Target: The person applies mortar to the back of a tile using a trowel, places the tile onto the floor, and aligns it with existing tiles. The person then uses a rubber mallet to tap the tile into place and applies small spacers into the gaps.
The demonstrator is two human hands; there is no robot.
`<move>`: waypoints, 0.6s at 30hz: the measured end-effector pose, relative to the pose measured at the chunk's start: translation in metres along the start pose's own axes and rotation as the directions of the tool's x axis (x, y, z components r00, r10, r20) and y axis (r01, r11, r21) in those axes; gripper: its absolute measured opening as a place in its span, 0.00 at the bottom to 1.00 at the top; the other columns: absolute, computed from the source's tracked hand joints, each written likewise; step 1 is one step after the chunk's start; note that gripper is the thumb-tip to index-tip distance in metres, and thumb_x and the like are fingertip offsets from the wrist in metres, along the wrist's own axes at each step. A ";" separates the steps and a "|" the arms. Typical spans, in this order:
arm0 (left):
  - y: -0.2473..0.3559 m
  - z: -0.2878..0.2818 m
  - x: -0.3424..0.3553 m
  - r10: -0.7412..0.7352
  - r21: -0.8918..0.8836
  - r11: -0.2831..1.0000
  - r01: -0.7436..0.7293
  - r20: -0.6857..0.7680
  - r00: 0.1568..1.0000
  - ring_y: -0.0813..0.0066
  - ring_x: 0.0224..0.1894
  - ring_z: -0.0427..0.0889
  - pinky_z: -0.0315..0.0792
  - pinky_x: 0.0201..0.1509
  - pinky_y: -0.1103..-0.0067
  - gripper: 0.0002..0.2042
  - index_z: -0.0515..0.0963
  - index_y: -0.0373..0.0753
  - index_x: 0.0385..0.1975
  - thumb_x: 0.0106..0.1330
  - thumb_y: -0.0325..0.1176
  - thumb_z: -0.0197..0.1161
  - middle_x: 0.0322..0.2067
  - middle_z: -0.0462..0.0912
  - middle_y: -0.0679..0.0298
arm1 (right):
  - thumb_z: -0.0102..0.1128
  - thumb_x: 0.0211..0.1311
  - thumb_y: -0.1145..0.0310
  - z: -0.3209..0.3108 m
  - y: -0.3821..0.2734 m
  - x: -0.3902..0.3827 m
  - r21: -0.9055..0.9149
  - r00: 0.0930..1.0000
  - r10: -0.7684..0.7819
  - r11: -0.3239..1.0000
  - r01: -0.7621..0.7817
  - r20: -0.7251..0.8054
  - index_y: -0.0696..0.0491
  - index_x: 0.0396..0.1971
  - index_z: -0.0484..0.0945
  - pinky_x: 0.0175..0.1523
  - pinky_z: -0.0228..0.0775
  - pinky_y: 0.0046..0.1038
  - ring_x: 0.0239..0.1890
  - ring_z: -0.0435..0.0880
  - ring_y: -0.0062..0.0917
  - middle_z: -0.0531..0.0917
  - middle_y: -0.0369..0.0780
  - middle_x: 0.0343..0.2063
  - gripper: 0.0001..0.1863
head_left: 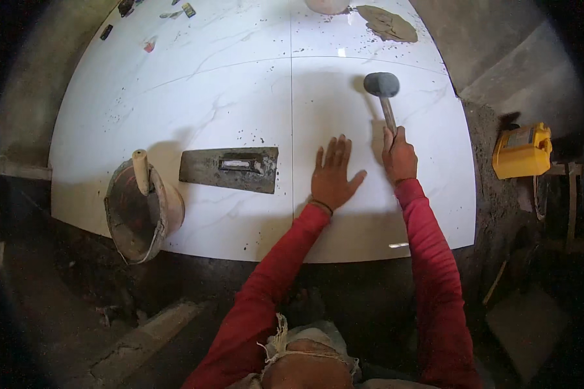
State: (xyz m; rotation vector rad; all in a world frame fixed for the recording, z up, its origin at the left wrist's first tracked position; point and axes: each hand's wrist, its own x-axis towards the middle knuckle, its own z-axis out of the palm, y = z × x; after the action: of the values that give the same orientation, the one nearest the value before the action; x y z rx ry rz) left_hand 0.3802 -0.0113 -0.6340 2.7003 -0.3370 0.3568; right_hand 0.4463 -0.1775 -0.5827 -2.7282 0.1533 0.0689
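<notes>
My right hand (pixel 400 155) is wrapped round the wooden handle of a rubber mallet (pixel 381 85) with a dark grey head. The mallet head is over the right part of a white marble-patterned floor tile (pixel 428 188); I cannot tell whether it touches. Flat on the same tile, fingers spread, lies my left hand (pixel 333 174), just right of the joint line. Left of that hand a flat grey steel trowel (pixel 228 170) rests on the neighbouring tile, its handle partly seen. A mortar-stained bucket (pixel 173 211) stands further left, with a wooden-handled tool (pixel 140 172) leaning in it.
A yellow jerrycan (pixel 523 152) stands off the tiles' right edge. Wet mortar (pixel 388 24) is heaped at the far right, beside another bucket (pixel 328 5). Small items, including a dark one (pixel 106 32), lie far left. Rough ground borders the near edge, with a concrete piece (pixel 149 337).
</notes>
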 end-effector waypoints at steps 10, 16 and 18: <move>-0.036 -0.013 -0.013 -0.165 0.108 0.980 0.170 -0.054 0.985 0.55 0.72 0.50 0.45 0.72 0.60 0.38 0.56 0.35 0.68 0.66 0.57 0.51 0.69 0.54 0.54 | 0.43 0.70 0.52 -0.001 0.013 -0.032 0.005 1.000 0.013 1.000 -0.013 0.023 0.54 0.43 0.65 0.35 0.73 0.51 0.31 0.80 0.57 0.81 0.57 0.26 0.19; -0.035 -0.032 -0.045 -0.147 0.058 0.988 0.145 0.027 0.989 0.53 0.72 0.48 0.44 0.73 0.60 0.37 0.52 0.31 0.68 0.68 0.53 0.49 0.69 0.51 0.48 | 0.43 0.70 0.52 0.011 0.041 -0.048 0.031 0.997 -0.069 0.997 0.068 0.041 0.56 0.38 0.66 0.35 0.70 0.54 0.32 0.79 0.57 0.80 0.58 0.25 0.19; -0.037 -0.039 -0.056 -0.153 0.053 0.987 0.150 0.064 0.986 0.53 0.72 0.47 0.44 0.73 0.60 0.36 0.52 0.29 0.67 0.69 0.51 0.49 0.69 0.50 0.45 | 0.42 0.70 0.51 0.005 0.025 -0.059 0.116 1.000 -0.014 0.993 0.012 0.012 0.56 0.38 0.66 0.35 0.70 0.55 0.31 0.79 0.58 0.80 0.58 0.25 0.20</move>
State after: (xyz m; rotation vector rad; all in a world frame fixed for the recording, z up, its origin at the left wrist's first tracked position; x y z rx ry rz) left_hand 0.3303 0.0475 -0.6286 2.7689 -0.1415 0.2325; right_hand 0.3847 -0.1924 -0.5926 -2.6123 0.1318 0.0716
